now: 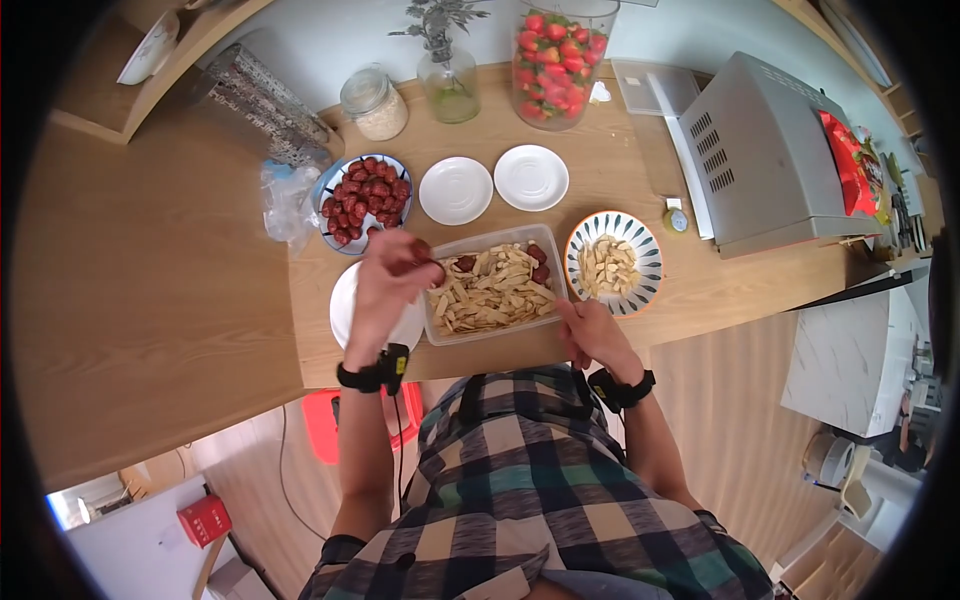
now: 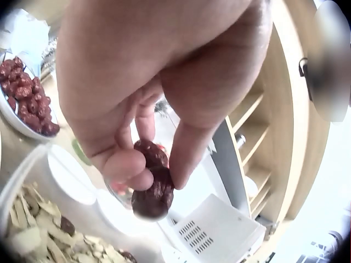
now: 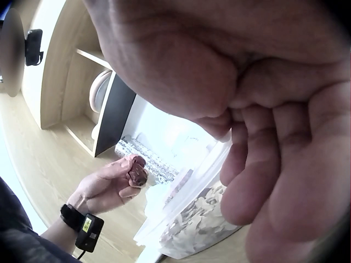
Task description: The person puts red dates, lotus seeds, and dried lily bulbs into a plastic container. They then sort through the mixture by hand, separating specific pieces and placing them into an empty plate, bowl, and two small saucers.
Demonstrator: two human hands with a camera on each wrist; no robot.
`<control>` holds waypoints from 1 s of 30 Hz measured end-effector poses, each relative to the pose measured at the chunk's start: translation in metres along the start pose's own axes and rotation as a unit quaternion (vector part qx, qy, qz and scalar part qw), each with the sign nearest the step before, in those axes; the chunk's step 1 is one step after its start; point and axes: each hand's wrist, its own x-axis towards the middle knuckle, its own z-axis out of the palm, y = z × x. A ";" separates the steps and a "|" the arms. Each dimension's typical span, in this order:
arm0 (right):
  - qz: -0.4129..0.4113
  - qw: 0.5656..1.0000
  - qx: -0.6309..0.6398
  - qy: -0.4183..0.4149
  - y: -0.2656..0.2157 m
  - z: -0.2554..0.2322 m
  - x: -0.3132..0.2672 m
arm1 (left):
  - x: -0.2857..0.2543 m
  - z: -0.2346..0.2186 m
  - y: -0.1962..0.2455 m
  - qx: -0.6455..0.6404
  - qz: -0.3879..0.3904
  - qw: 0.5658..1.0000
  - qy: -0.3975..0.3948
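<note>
Left hand (image 1: 382, 285): fingertips and thumb clamped on two dates (image 2: 153, 192), glossy, wrinkled, dark red, above the tub's left end. Tub (image 1: 500, 333): translucent plastic, rectangular; holds pale, flat strips (image 1: 490, 300) and more dates. Right hand (image 1: 600, 335): at the tub's right corner, fingers bent, close together; grip cannot be told.

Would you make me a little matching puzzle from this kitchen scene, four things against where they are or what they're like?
1. Strawberries
2. Left hand
3. Rectangular box
4. Boxy appliance

A. Grey, red packet on top
B. Pinching dark red fruits
C. Inside a tall clear container
D. Filled mostly with pale strips

Pairs: 1-C, 2-B, 3-D, 4-A
</note>
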 end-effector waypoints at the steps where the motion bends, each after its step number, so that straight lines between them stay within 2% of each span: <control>1: 0.001 1.000 0.006 -0.001 0.002 0.000 0.001 | 0.009 -0.016 -0.007 -0.032 0.006 0.999 0.043; 2: 0.000 1.000 0.005 -0.002 0.002 0.000 0.001 | 0.018 -0.029 -0.015 -0.065 0.013 0.994 0.086; 3: 0.003 1.000 0.006 -0.001 0.002 0.000 0.001 | 0.029 -0.040 -0.025 -0.065 0.015 0.994 0.087; 5: 0.004 1.000 0.006 0.001 0.002 0.000 0.002 | 0.048 -0.058 -0.044 -0.104 -0.016 0.975 0.198; 11: 0.007 1.000 0.009 0.003 0.005 0.000 0.003 | 0.080 -0.071 -0.071 -0.061 -0.051 0.967 0.243; 15: -0.001 1.000 0.016 0.007 0.006 0.001 0.002 | 0.090 -0.079 -0.081 -0.066 -0.055 0.969 0.231; 18: -0.004 1.000 0.015 0.013 0.004 0.002 -0.001 | 0.077 -0.078 -0.075 -0.015 -0.052 0.973 0.222; 20: -0.003 1.000 0.012 0.019 0.005 0.002 0.000 | 0.058 -0.070 -0.056 0.217 0.006 0.952 0.214; 21: -0.002 1.000 0.016 0.013 0.006 0.002 0.001 | 0.044 -0.052 -0.042 0.214 0.034 0.950 0.223; 24: -0.001 1.000 0.016 0.004 0.007 0.000 0.002 | 0.012 -0.018 -0.026 0.228 0.110 0.967 0.005; 25: -0.002 1.000 0.013 0.000 0.007 0.000 0.002 | 0.003 -0.001 -0.016 0.246 0.126 0.958 -0.075; 26: -0.001 1.000 0.010 -0.003 0.006 0.000 0.002 | 0.007 0.007 -0.022 0.310 0.208 0.914 -0.159; 28: -0.011 1.000 -0.003 -0.003 0.003 -0.002 0.001 | 0.015 0.021 -0.038 0.388 0.300 0.848 -0.200; 29: -0.011 1.000 -0.005 -0.004 0.002 -0.003 0.001 | 0.018 0.028 -0.044 0.387 0.300 0.849 -0.198; 30: -0.011 1.000 -0.009 -0.007 0.001 -0.003 0.002 | 0.021 0.034 -0.050 0.442 0.290 0.831 -0.174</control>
